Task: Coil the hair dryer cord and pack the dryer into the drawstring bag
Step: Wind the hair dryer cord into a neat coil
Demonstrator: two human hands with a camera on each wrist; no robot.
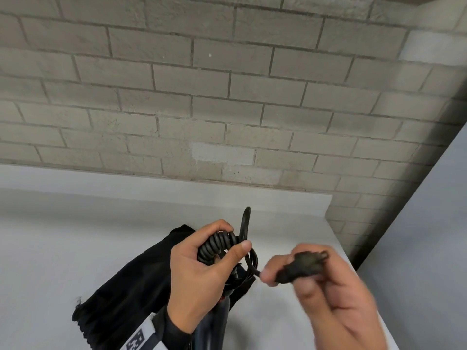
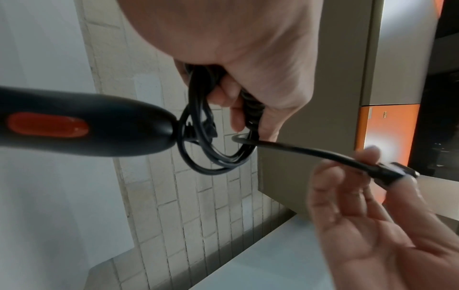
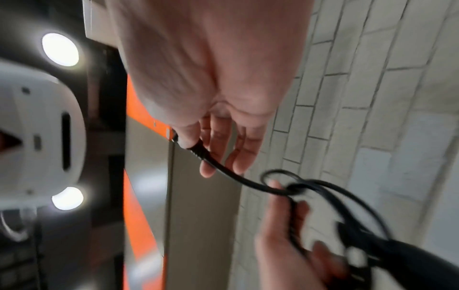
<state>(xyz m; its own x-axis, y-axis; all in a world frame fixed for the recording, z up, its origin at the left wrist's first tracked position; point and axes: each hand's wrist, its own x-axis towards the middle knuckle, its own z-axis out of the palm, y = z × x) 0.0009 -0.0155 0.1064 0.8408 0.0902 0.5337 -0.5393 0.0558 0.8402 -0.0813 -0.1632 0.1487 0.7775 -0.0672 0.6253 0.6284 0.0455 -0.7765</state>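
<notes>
The coiled cord (image 1: 222, 245) is gripped in the curled left hand (image 1: 199, 271) above the table (image 1: 75, 243), with the hair dryer's handle (image 2: 82, 123) hanging from it. The plug (image 1: 300, 266) is pinched by the right hand (image 1: 328, 294). The black drawstring bag (image 1: 126, 286) is laid on the table beneath the left hand.

My head camera looks forward and down from above both hands, close over the left hand (image 1: 199, 269) and right hand (image 1: 326, 291), with the brick wall (image 1: 227, 97) beyond them. My left wrist camera looks along the left hand (image 2: 248, 64), very near; my right wrist camera likewise along the right hand (image 3: 218, 88). All three share the cord (image 1: 222, 245) between the hands
</notes>
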